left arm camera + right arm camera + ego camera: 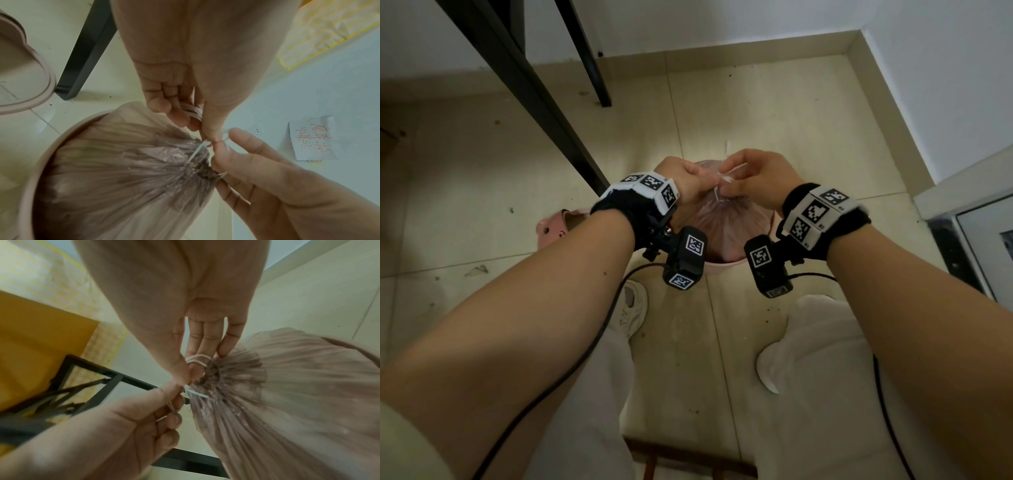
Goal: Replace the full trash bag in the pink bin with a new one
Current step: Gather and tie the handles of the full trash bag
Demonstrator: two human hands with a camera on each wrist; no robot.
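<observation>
A pink bin [722, 269] stands on the tiled floor between my feet. The translucent pink trash bag [722, 222] in it is full, and its mouth is gathered into a tight pucker [201, 170]. A white drawstring [726, 178] comes out of that pucker. My left hand [697, 185] pinches one strand, with turns of it wrapped round the curled fingers [191, 112]. My right hand [736, 186] holds the other strand looped over its fingers [197, 360]. Both hands meet just above the bag's neck, thumb tips nearly touching [213, 139]. The bag's contents are hidden.
Black table legs [544, 113] stand left of the bin. A pink rounded object [554, 224] lies on the floor by the left arm. A white and dark unit [969, 233] is at the right. White walls close the corner behind. A handwritten note [314, 138] is on the wall.
</observation>
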